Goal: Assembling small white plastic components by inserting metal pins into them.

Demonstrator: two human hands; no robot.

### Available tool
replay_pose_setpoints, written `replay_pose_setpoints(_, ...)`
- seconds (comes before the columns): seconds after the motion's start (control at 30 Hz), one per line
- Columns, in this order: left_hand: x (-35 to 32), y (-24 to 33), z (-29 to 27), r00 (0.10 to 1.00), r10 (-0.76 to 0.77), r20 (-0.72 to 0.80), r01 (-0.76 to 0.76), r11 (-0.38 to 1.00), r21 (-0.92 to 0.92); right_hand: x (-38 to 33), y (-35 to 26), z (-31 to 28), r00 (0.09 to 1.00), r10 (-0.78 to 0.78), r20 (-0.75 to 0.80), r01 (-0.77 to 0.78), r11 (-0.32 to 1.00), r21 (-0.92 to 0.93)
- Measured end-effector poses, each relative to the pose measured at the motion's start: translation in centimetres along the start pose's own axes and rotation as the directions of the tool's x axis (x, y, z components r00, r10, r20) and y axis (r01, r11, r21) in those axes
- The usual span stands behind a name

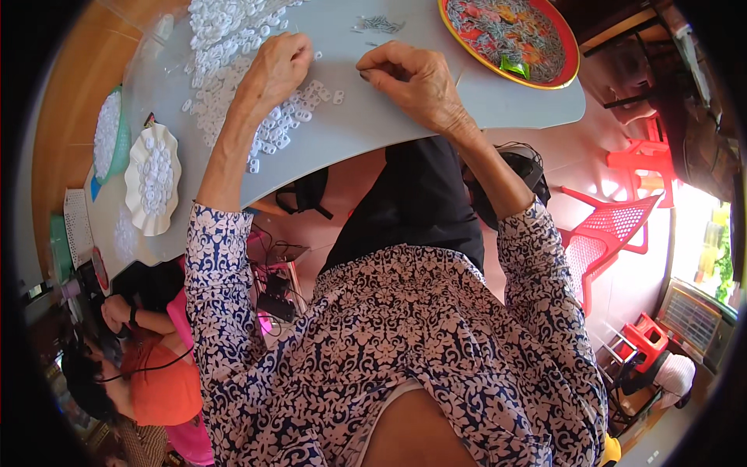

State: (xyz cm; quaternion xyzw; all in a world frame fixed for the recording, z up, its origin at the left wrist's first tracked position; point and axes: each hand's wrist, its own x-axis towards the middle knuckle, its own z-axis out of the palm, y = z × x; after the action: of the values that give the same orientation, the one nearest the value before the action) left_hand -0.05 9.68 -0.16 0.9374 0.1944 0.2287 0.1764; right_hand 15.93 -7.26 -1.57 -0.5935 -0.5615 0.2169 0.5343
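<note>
My left hand [278,68] is closed over the grey table [342,128], thumb and fingers pressed together beside a heap of small white plastic pieces [233,27]. More loose white pieces [292,121] lie under and around that wrist. To its right, apart from it, my right hand [420,84] curls in a pinch with thumb and forefinger tips close together. Whatever either hand grips is too small or hidden to make out. Just beyond the right hand is a little pile of thin grey metal bits [379,24].
A red tray with a gold rim [576,66] holds many metal bits at the far right. On the left stand a scalloped cream dish [134,183] and a green basket [124,136] of white pieces. A person in orange [163,389] sits lower left; a red chair [603,233] stands right.
</note>
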Motion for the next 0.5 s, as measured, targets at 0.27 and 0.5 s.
replay_pose_setpoints(0.27,0.0,0.1,0.7,0.999,0.026,0.025,-0.027,0.999,0.031,0.0,-0.1,-0.1,0.999,0.026,0.019,-0.027,0.999,0.025)
replay_pose_setpoints(0.5,-0.9,2.8,0.3,0.978,-0.209,0.012,0.207,0.956,-0.206,-0.1,0.0,0.0,0.998,0.055,0.015,-0.055,0.996,0.071)
